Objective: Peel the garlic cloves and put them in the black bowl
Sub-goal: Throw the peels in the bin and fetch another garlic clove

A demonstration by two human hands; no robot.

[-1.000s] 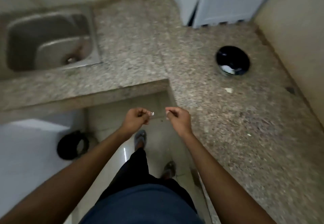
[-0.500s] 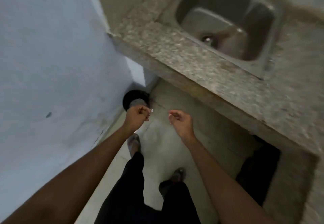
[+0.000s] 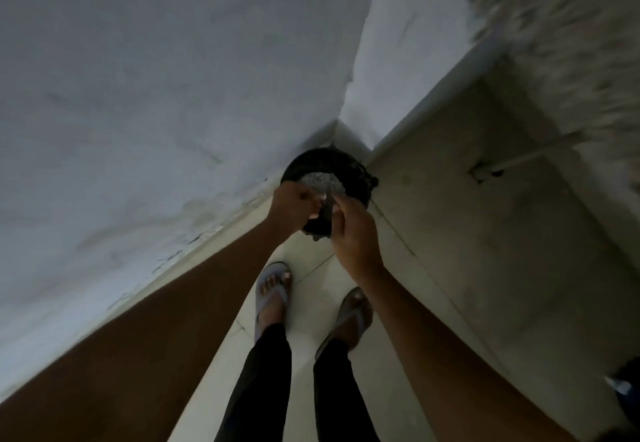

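Both hands over the floor bin [image 3: 325, 171], left hand [image 3: 294, 207] and right hand [image 3: 353, 233] curled, fingertips pinched together, contents unclear — likely shedding garlic skin there

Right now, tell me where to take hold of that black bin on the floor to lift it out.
Take the black bin by its open top rim, from above on the right side: walls close off its left and back, and no handle shows.

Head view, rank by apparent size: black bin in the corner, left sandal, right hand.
1. black bin, though partly hidden by the hands.
2. right hand and left sandal look alike; the hand is nearer the camera, so unranked.
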